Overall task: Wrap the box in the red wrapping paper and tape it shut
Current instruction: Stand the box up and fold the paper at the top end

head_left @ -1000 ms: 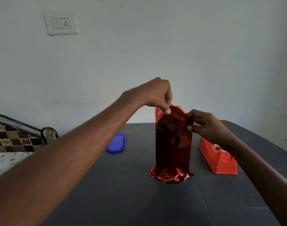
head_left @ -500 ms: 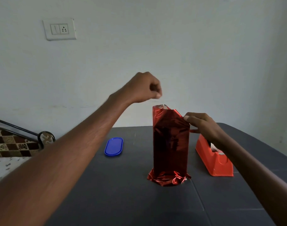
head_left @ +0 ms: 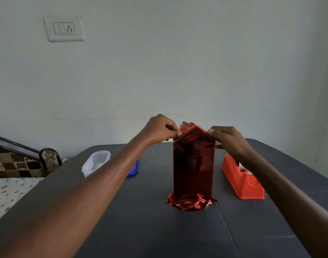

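From the head view, the box (head_left: 194, 164) stands upright near the middle of the dark grey worktop (head_left: 141, 229), already covered by the shiny red wrapping paper (head_left: 191, 202), which spreads in a crumpled skirt around its foot. At the top the paper is folded into a pointed shape, and a small part of it stands up behind the peak. The left hand (head_left: 160, 130) is at the top left corner of the box; its fingers are curled and its grip pinches the paper edge there. The right hand (head_left: 227, 139) is at the top right corner, with the fingertips bent down on the folded paper, so its grip also holds the paper; a thin red strip shows under this hand. Both forearms reach in from the bottom of the picture, one at each side of the box. Just to the right of the box, apart from it, an orange tape dispenser (head_left: 242, 180) sits on the worktop, partly hidden by the right forearm. To the left, behind the left forearm, there is a clear plastic container (head_left: 96, 162), and a blue lid (head_left: 133, 169) lies flat beside it. On the white wall (head_left: 196, 62) behind, a switch plate (head_left: 64, 29) is mounted high on the left. At the far left edge I see a bed (head_left: 8, 190) with a patterned sheet and a dark metal frame.
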A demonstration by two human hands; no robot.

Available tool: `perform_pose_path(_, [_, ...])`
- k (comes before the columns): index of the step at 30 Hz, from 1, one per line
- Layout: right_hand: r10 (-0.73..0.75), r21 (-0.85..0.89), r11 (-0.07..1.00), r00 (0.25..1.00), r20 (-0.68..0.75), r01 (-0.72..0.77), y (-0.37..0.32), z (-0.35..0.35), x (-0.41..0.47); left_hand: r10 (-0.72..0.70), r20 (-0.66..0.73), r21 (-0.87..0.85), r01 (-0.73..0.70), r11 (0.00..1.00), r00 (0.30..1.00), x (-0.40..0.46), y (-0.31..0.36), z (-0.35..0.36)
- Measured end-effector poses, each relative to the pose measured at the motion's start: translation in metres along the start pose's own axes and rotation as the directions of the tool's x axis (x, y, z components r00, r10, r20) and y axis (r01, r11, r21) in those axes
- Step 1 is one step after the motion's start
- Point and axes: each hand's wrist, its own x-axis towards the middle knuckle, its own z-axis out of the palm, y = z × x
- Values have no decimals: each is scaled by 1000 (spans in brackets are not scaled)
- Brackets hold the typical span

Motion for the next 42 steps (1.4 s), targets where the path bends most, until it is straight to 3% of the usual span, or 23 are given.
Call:
perform_pose_path(10, [-21,-30,999,999,-36,20,3,1,-1,89,5,-3,-89,996,996,6,2,13])
perform_pose_path(17, [133,-7,991,985,-107,-134,-4,-1,5,113,15,-5,-113,994,993,5,2,17])
perform_pose_path(28, [190,-163,968,982,-21,-191,-29,3,10,151,59,-64,-147,987,987,0,0,14])
perform_pose_path(42, [98,-121,988,995,8,-96,-19,7,-7,97,289,37,-112,993,952,25,6,3])
